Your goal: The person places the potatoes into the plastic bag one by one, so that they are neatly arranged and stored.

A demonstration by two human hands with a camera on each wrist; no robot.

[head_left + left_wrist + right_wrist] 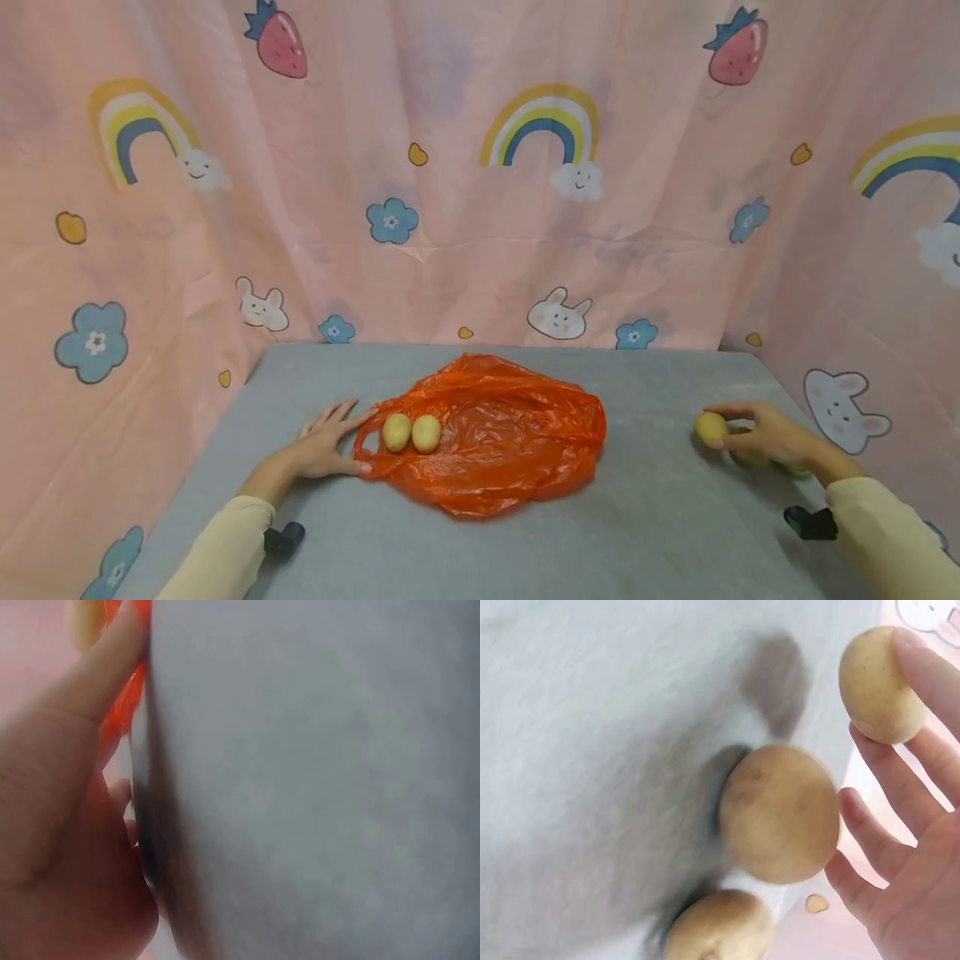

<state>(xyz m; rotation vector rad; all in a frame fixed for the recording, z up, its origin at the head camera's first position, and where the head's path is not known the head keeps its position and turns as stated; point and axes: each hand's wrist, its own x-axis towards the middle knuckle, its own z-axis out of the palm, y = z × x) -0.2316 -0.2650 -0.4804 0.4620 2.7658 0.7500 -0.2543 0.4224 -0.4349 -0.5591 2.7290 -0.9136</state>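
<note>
An orange-red plastic bag (510, 425) lies flat on the grey table, its handle end toward my left hand (326, 442). That hand is spread, with thumb and index finger stretched onto the two sides of the handle opening; the left wrist view shows the thumb against the orange plastic (129, 701). Two potatoes (397, 432) sit side by side on the bag near the handle. My right hand (772, 433) pinches another potato (881, 686) between thumb and fingers, raised off the table at the right. Below it, two more potatoes (780, 814) rest on the table, partly hidden by the hand in the head view.
The grey table (645, 533) reaches back to a pink printed curtain (465, 275), which also hangs along both sides. A black wrist device (810, 523) sticks out below the right sleeve, and a similar one (285, 540) below the left.
</note>
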